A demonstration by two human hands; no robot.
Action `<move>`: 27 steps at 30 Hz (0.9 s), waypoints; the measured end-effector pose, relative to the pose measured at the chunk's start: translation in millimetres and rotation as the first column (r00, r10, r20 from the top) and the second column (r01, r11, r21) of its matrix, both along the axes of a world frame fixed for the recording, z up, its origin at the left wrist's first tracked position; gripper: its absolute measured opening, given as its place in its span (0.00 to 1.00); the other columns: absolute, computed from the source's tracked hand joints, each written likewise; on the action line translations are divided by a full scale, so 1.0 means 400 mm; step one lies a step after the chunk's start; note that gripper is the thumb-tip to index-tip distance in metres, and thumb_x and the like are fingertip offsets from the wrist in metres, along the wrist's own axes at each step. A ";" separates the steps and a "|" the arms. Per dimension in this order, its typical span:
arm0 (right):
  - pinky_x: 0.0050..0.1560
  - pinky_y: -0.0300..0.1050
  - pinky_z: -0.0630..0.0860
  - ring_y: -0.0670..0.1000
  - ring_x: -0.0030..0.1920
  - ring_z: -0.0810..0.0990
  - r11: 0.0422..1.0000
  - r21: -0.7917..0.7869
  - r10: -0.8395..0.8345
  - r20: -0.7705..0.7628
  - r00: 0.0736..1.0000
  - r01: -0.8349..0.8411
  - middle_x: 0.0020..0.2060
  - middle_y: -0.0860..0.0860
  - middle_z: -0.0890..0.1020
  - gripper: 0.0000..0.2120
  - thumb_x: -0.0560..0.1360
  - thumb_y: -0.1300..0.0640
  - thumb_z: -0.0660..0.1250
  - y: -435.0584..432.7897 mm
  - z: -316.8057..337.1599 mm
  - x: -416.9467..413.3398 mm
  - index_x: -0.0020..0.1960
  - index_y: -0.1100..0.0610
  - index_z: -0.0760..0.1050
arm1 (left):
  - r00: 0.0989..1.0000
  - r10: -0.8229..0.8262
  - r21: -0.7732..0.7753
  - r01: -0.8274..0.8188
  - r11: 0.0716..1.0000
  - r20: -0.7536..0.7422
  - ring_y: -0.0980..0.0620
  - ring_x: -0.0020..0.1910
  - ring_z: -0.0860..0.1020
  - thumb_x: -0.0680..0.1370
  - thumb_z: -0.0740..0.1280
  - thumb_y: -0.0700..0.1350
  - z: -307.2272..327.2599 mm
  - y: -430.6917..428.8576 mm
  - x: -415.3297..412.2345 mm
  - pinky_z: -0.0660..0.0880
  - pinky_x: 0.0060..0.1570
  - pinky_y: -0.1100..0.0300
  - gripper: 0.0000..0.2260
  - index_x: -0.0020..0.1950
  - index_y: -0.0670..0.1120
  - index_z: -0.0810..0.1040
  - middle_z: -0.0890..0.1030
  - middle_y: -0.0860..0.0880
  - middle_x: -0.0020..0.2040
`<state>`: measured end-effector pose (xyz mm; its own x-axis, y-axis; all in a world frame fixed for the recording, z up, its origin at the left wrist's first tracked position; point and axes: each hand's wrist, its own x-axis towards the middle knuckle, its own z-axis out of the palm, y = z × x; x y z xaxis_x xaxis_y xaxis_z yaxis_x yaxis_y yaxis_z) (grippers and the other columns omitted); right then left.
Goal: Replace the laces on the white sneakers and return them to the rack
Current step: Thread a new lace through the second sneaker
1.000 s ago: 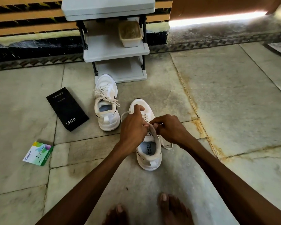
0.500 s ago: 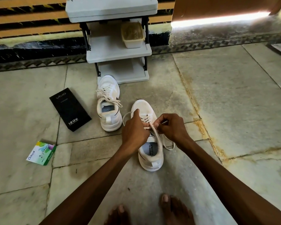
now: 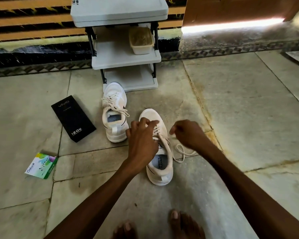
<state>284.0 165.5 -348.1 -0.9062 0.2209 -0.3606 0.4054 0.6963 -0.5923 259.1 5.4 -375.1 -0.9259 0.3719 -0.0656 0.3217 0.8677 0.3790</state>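
Left hand (image 3: 142, 140) is pinching the lace (image 3: 180, 151) over the near sneaker (image 3: 160, 152); right hand (image 3: 188, 133), at its 3 o'clock, is pinching the other end.

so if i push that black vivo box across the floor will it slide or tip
The black vivo box lies flat on the stone floor, so it would probably slide, not tip. It looks like a stiff carton with crisp edges, likely keeping its shape. The tile joint beside it might catch a corner.
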 end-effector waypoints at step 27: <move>0.40 0.45 0.71 0.54 0.44 0.79 0.964 0.248 0.063 0.153 0.986 -0.100 0.41 0.51 0.79 0.18 0.77 0.42 0.66 -0.040 0.026 -0.019 0.51 0.58 0.78 | 0.986 -0.040 0.234 0.002 0.972 0.159 0.47 0.63 0.72 0.73 0.70 0.46 -0.059 -0.025 -0.029 0.71 0.62 0.53 0.21 0.67 0.53 0.76 0.73 0.52 0.66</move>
<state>276.6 149.5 -337.8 -0.8684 0.2492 -0.4287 0.4081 0.8503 -0.3324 247.5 -4.7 -398.9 -0.9019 0.4141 -0.1229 0.2569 0.7430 0.6180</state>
